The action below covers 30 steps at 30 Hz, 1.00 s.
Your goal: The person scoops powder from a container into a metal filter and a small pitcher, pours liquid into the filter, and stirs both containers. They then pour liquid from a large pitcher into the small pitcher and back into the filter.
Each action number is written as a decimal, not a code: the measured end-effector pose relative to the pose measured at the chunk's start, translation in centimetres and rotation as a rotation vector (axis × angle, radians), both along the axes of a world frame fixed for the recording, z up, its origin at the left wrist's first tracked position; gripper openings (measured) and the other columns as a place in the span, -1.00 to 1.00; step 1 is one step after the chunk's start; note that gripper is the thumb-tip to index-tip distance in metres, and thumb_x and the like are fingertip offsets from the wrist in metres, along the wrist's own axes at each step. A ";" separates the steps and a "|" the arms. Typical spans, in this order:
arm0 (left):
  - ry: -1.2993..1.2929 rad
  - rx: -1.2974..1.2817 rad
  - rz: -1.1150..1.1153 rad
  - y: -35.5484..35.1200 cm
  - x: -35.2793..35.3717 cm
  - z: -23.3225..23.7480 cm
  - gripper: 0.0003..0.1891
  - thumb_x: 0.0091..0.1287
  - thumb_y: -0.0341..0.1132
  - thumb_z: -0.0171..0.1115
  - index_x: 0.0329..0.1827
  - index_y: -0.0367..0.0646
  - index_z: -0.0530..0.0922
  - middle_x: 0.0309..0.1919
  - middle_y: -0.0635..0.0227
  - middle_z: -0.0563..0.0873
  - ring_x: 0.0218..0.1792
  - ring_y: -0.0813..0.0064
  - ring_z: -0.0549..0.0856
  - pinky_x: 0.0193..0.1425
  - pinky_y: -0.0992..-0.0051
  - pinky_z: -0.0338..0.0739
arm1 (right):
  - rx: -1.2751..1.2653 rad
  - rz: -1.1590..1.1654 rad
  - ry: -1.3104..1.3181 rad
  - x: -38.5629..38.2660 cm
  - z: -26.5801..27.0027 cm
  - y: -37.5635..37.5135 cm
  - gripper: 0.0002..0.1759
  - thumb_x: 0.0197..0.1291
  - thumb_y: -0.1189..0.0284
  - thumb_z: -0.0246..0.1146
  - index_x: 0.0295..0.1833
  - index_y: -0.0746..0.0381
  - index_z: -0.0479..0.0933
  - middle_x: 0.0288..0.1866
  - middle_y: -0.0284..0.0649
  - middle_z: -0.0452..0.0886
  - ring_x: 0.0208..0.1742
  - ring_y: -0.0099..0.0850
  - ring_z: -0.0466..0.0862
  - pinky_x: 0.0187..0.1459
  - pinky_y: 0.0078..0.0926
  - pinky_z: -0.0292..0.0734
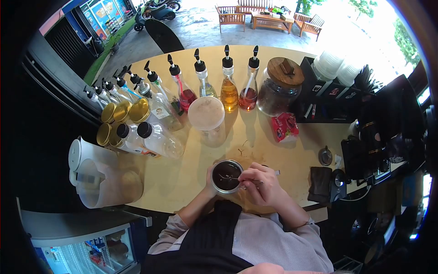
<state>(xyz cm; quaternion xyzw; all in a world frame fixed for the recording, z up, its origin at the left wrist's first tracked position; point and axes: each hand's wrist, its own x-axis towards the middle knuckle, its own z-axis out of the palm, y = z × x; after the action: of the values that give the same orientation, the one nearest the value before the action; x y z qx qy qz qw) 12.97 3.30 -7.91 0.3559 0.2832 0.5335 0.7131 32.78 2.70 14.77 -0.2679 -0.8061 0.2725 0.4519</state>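
Close to my body, at the near edge of the table, stands a round cup (226, 192) with a pale rim. Dark brown liquid (223, 170) fills much of it. My left hand (210, 183) is wrapped round the cup's left side, its fingers mostly hidden. My right hand (265, 183) is closed in a pinch on the thin metal handle of a spoon (232, 177), whose lower end dips into the liquid. Beyond the cup sits a clear jar with a whitish lid (206, 113).
Several pump bottles (229, 89) curve along the far side. A wooden-lidded glass jar (279, 93) and a red packet (285, 127) lie to the right, near a black cup organizer (319, 102). Plastic pitchers (96, 182) and clear bottles (159, 141) stand left.
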 end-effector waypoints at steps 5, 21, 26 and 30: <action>-0.192 -0.133 -0.027 0.4 0.0 -1.7 -0.41 0.51 -0.04 -0.34 0.16 -0.35 0.53 0.00 0.06 0.72 0.03 0.24 0.72 0.21 0.25 0.61 | 0.015 0.010 0.008 0.0 -0.6 -0.2 -0.91 0.18 0.57 0.25 -0.19 0.27 0.52 -0.39 -0.26 0.61 -0.45 -0.30 0.55 -0.43 -0.39 0.46; -0.100 -0.012 -0.030 0.7 0.1 0.4 -0.40 0.49 -0.02 -0.32 0.18 -0.35 0.53 0.04 0.07 0.70 0.03 0.23 0.72 0.21 0.27 0.60 | -0.544 0.026 -0.021 -0.3 1.6 2.8 -0.75 0.45 0.33 0.13 -0.24 0.28 0.53 -0.56 -0.25 0.49 -0.50 -0.44 0.57 -0.41 -0.47 0.44; -0.014 0.088 0.032 1.2 1.4 1.1 -0.40 0.48 -0.02 -0.31 0.18 -0.34 0.53 0.04 0.08 0.69 0.04 0.23 0.71 0.20 0.27 0.60 | -0.069 -0.113 -0.300 -2.6 2.7 3.1 -0.72 0.38 0.27 0.20 -0.27 0.26 0.49 -0.49 -0.21 0.56 -0.47 -0.30 0.63 -0.38 -0.37 0.50; -0.811 0.322 0.149 1.8 4.0 1.2 -0.44 0.48 -0.03 -0.29 0.14 -0.30 0.54 0.01 0.12 0.69 0.06 0.26 0.70 0.19 0.29 0.60 | 0.230 -0.170 -0.437 -4.2 3.4 2.6 -0.69 0.31 0.15 0.23 -0.31 0.16 0.45 -0.48 -0.30 0.56 -0.40 -0.33 0.64 -0.36 -0.43 0.53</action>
<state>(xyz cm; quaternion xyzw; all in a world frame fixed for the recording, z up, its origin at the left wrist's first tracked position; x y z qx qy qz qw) 16.96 5.11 -6.72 0.2030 -0.0811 0.7172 0.6617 28.54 5.25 18.20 -0.3340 -0.8849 0.0755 0.3158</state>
